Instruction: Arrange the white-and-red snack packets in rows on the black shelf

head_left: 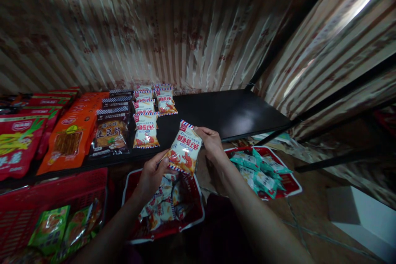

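Between my two hands is a white and orange snack bag (185, 148) with striped ends and a shrimp picture. My left hand (153, 175) pinches its lower left corner, while my right hand (210, 142) grips the upper right edge. The bag is tilted, held in front of the black shelf (216, 111). Two rows of matching bags (146, 130) lie on the shelf, just left of the held one. Below my hands stands a red basket (198, 214) with more of these bags (162, 210) inside.
Left on the shelf lie dark potato-slice packs (111, 132), orange packs (66, 144) and red packs (20, 142). A second red basket (295, 187) holds teal packets (260, 169); a third (62, 185) holds green packs (49, 229). Black rack bars (334, 99) cross the right side above a white box (359, 214).
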